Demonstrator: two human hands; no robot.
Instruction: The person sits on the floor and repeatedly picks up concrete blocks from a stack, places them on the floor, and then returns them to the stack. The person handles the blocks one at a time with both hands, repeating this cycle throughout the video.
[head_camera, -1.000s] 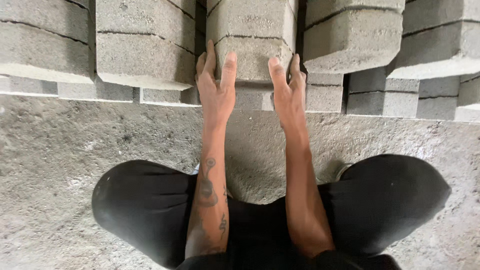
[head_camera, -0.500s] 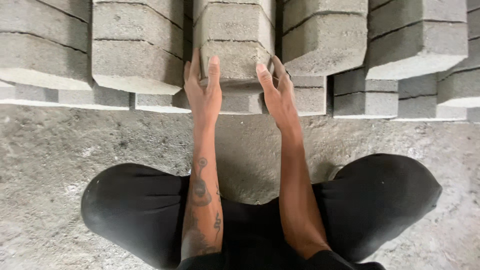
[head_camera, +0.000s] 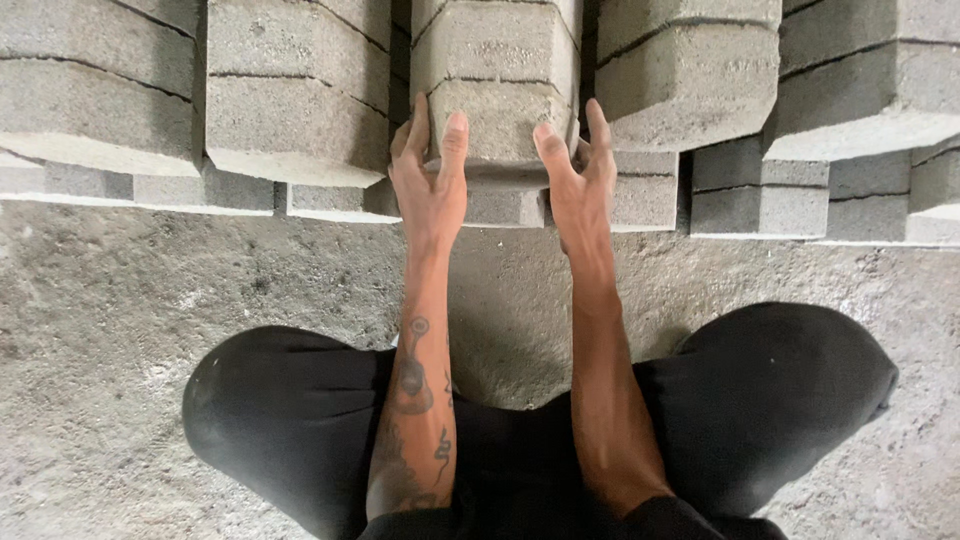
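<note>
1. Both hands now sit higher on the concrete block (head_camera: 497, 120) than before.
2. The left hand (head_camera: 430, 180) and right hand (head_camera: 577, 175) grasp its sides.
3. Neighbouring blocks (head_camera: 295, 95) stand just beside; the floor (head_camera: 130, 300) lies open below.

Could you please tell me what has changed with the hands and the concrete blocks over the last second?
Both hands have closed in on the lowest block of the middle stack: the left hand and right hand now clasp its two sides, fingers further up its face than before. The neighbouring stacks and the concrete floor look unchanged, and the person remains crouched.
</note>
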